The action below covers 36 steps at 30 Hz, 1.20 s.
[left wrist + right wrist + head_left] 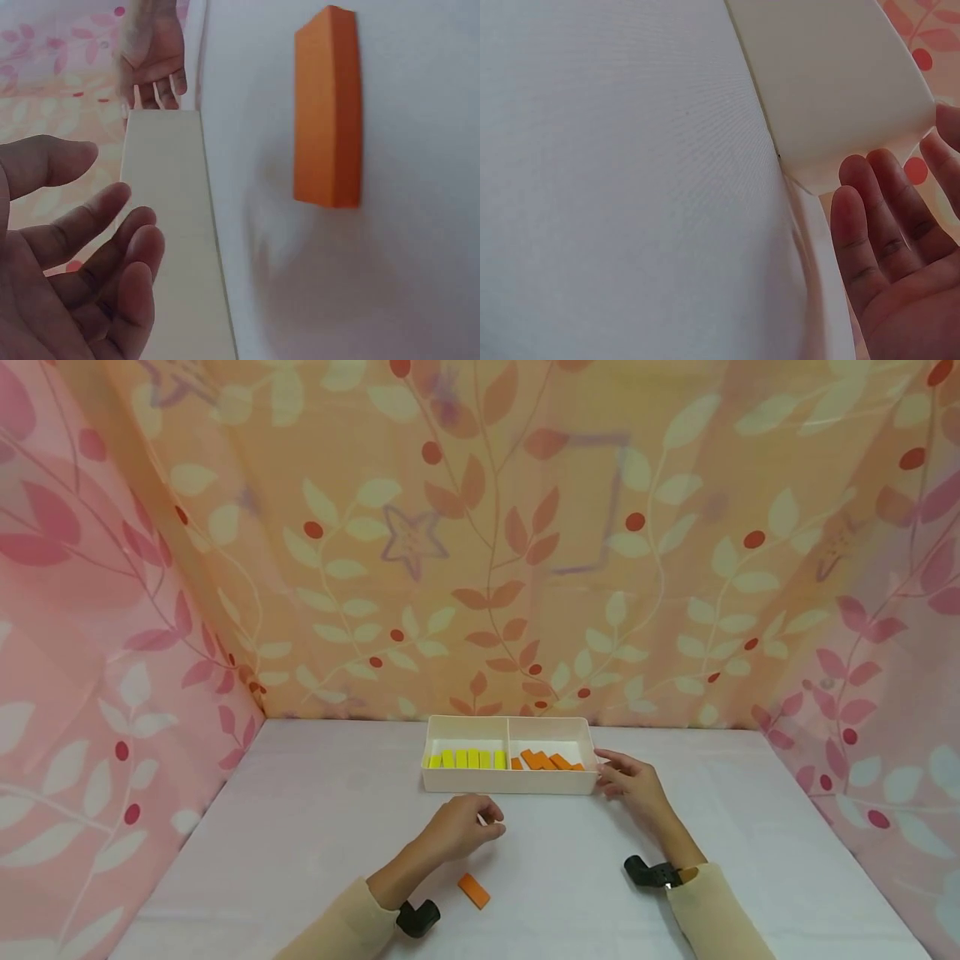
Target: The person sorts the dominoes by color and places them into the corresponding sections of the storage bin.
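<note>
A white two-part box [517, 782] stands at the far side of the table. Several yellow blocks [472, 759] are in its left compartment, and several orange blocks [542, 760] lie tumbled in the right one. My left hand [459, 828] hangs in front of the box, fingers loosely bent with nothing between them. Below that hand, a single orange block [474, 891] lies on the table; it also shows large in the left wrist view. At the box's right end is my right hand [633, 785], its fairly straight fingers [885, 206] against the end wall.
White cloth covers the table [300, 827]. Patterned curtains [480, 568] rise behind and on both sides, and the box stands close to the back one. Each wrist wears a black camera, one on the left [417, 918] and one on the right [651, 872].
</note>
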Each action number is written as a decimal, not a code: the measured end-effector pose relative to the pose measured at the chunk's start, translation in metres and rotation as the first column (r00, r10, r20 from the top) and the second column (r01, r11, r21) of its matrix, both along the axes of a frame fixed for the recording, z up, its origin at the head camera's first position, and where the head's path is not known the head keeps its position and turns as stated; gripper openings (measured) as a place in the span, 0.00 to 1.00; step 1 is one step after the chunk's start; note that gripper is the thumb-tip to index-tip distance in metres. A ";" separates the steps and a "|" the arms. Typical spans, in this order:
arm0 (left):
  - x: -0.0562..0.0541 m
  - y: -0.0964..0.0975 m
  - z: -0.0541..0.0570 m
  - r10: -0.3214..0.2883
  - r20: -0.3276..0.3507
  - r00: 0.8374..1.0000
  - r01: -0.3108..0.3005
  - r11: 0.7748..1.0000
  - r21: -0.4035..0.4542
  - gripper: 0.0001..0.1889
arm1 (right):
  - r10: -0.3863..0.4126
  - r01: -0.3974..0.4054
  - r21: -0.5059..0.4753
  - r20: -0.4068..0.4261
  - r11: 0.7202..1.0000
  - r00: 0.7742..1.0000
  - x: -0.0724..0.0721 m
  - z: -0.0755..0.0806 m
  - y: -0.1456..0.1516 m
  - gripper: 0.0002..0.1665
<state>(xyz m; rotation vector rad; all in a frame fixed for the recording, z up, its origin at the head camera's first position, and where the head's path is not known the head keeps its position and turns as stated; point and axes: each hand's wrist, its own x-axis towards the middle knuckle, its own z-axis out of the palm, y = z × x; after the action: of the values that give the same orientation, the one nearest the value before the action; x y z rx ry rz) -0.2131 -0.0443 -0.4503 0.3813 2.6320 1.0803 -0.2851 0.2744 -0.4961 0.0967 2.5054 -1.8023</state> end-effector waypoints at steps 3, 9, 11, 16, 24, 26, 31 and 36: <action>0.005 -0.006 -0.002 -0.002 -0.002 1.000 0.002 0.998 -0.060 0.08 | -0.004 0.004 0.000 0.006 1.000 1.000 0.000 0.000 -0.001 0.28; 0.012 -0.012 -0.005 -0.025 -0.017 1.000 0.022 0.983 -0.184 0.13 | -0.003 0.003 -0.003 0.010 1.000 1.000 -0.001 0.000 -0.002 0.27; 0.015 -0.013 -0.006 -0.042 -0.015 0.999 0.037 0.970 -0.241 0.15 | -0.005 0.005 -0.004 0.015 1.000 1.000 -0.001 0.000 -0.002 0.26; 0.022 -0.015 -0.007 -0.118 -0.028 0.993 0.096 0.904 -0.416 0.19 | -0.005 0.005 -0.006 0.011 1.000 1.000 0.000 0.000 -0.002 0.27; 0.035 -0.014 -0.012 -0.171 -0.064 0.983 0.116 0.853 -0.508 0.22 | -0.007 0.007 -0.032 0.007 0.999 1.000 0.000 -0.001 0.000 0.28; 0.039 -0.012 -0.012 -0.181 -0.087 0.980 0.110 0.847 -0.521 0.23 | -0.009 0.009 -0.030 0.007 1.000 1.000 0.000 -0.001 0.000 0.27; 0.048 -0.008 -0.011 -0.175 -0.111 0.978 0.087 0.831 -0.550 0.25 | -0.009 0.009 -0.024 0.010 1.000 1.000 0.000 -0.003 0.001 0.28; 0.053 -0.005 -0.013 -0.160 -0.130 0.979 0.065 0.840 -0.539 0.22 | -0.006 0.007 -0.023 0.013 1.000 1.000 0.000 -0.004 0.001 0.28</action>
<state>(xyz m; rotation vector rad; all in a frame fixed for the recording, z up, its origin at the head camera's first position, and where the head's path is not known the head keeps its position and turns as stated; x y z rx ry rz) -0.1605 -0.0494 -0.4630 0.5098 2.8650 0.2511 -0.2852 0.2759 -0.4997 0.1157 2.4772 -1.8268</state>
